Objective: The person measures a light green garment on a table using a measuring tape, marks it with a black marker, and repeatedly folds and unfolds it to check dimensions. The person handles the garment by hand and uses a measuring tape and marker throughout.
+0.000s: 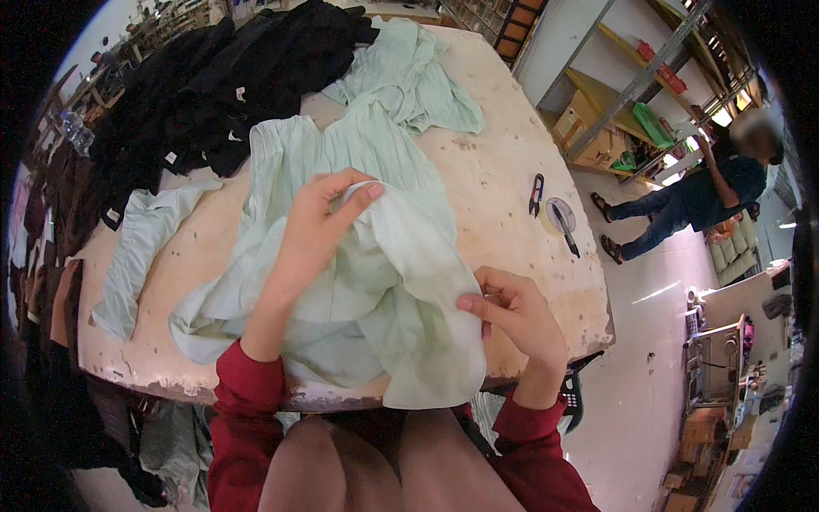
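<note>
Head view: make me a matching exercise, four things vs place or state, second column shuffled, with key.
Column one:
1. Left hand
2. Right hand
3. Black garments
4. Marker

Column two:
A. Lying partly over the tape roll
B. At the right edge of the pale green garment
C. Heaped on the far left of the table
D. Pinching the held cloth's upper edge

Pairs: 1-D, 2-B, 3-C, 4-A

A far person's head [756, 136], blurred
</note>
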`<state>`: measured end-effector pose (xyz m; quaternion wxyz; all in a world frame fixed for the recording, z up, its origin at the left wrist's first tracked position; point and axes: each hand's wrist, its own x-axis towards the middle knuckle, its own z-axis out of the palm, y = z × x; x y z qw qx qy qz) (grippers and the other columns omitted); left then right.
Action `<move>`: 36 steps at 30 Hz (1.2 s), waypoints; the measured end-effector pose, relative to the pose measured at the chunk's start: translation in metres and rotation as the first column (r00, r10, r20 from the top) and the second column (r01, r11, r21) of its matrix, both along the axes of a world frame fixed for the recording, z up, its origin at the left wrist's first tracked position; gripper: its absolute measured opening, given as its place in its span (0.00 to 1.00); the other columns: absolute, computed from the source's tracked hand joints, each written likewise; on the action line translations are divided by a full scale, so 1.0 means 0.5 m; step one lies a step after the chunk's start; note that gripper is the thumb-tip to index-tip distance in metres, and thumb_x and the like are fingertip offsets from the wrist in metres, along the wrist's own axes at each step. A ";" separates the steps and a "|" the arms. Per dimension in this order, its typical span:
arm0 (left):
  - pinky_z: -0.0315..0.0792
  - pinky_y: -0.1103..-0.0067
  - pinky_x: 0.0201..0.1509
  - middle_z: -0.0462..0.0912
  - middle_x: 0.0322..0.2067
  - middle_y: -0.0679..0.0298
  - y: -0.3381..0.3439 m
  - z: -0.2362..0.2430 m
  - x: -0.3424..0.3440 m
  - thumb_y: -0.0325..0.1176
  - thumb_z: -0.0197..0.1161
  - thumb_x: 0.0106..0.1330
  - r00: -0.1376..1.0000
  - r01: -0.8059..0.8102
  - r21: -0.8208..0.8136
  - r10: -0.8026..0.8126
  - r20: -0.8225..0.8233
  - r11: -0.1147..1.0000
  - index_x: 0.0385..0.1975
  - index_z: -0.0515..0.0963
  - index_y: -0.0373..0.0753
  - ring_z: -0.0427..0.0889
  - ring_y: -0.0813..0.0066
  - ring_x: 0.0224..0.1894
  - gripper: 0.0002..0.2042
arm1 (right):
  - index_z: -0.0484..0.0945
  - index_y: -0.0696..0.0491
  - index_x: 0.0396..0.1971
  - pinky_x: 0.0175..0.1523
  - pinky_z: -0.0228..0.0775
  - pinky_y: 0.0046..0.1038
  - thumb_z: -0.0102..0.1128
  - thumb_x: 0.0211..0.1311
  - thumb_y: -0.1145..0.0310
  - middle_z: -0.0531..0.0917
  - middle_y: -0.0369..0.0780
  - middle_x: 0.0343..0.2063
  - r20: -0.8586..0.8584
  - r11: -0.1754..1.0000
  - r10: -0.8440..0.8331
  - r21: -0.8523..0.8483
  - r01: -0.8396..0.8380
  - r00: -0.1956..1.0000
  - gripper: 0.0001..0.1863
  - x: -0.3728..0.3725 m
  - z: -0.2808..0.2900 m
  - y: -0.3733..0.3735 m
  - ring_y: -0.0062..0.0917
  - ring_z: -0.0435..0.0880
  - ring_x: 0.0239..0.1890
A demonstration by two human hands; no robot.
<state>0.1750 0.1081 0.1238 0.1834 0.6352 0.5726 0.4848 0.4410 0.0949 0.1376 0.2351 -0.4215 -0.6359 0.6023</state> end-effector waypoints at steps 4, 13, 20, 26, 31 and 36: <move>0.62 0.65 0.55 0.70 0.50 0.53 -0.067 0.023 0.100 0.37 0.66 0.58 0.922 -0.185 0.399 0.299 -0.246 0.898 0.52 0.71 0.39 0.66 0.52 0.55 0.22 | 0.73 0.57 0.45 0.17 0.62 0.16 0.59 0.65 0.65 0.78 0.31 0.20 -0.165 0.982 -0.185 -0.009 0.187 0.969 0.14 -0.029 0.003 0.026 0.12 0.73 0.14; 0.74 0.71 0.47 0.81 0.38 0.52 -0.243 -0.111 0.126 0.16 0.59 0.53 0.998 0.058 0.055 -0.057 -0.019 0.997 0.39 0.74 0.36 0.81 0.54 0.41 0.14 | 0.71 0.54 0.43 0.23 0.61 0.15 0.53 0.70 0.62 0.77 0.31 0.24 -0.541 0.714 -0.524 0.141 0.685 0.658 0.11 0.048 -0.009 0.081 0.10 0.71 0.19; 0.75 0.76 0.47 0.82 0.37 0.52 -0.257 -0.148 0.131 0.11 0.61 0.50 0.834 -0.321 0.127 0.217 0.508 0.939 0.25 0.73 0.32 0.82 0.65 0.42 0.09 | 0.71 0.53 0.47 0.27 0.63 0.17 0.55 0.69 0.61 0.78 0.32 0.28 -0.336 0.635 -0.702 0.102 0.765 0.628 0.13 0.112 -0.128 0.042 0.13 0.73 0.25; 0.75 0.76 0.47 0.82 0.36 0.53 -0.240 -0.131 0.144 0.11 0.62 0.50 0.834 -0.283 0.162 0.159 0.528 0.945 0.25 0.73 0.32 0.82 0.66 0.41 0.09 | 0.71 0.54 0.55 0.50 0.65 0.31 0.65 0.57 0.61 0.76 0.39 0.46 -0.084 0.319 -0.591 0.889 0.328 0.802 0.27 0.023 -0.102 -0.025 0.28 0.74 0.44; 0.73 0.76 0.48 0.80 0.37 0.55 -0.242 -0.114 0.149 0.10 0.63 0.47 0.907 -0.238 0.191 0.148 0.394 0.952 0.25 0.71 0.35 0.80 0.68 0.41 0.12 | 0.79 0.48 0.49 0.48 0.65 0.29 0.66 0.50 0.71 0.80 0.37 0.44 0.386 0.351 -0.226 0.889 -0.295 0.894 0.22 -0.071 -0.014 -0.071 0.29 0.77 0.43; 0.72 0.77 0.42 0.78 0.36 0.58 -0.217 -0.097 0.178 0.13 0.61 0.42 0.940 -0.313 0.006 0.309 0.147 0.950 0.27 0.75 0.37 0.79 0.65 0.39 0.13 | 0.83 0.52 0.42 0.33 0.69 0.22 0.60 0.52 0.80 0.83 0.36 0.29 0.160 0.468 -0.129 0.880 -0.082 0.979 0.15 -0.051 -0.016 -0.036 0.22 0.80 0.29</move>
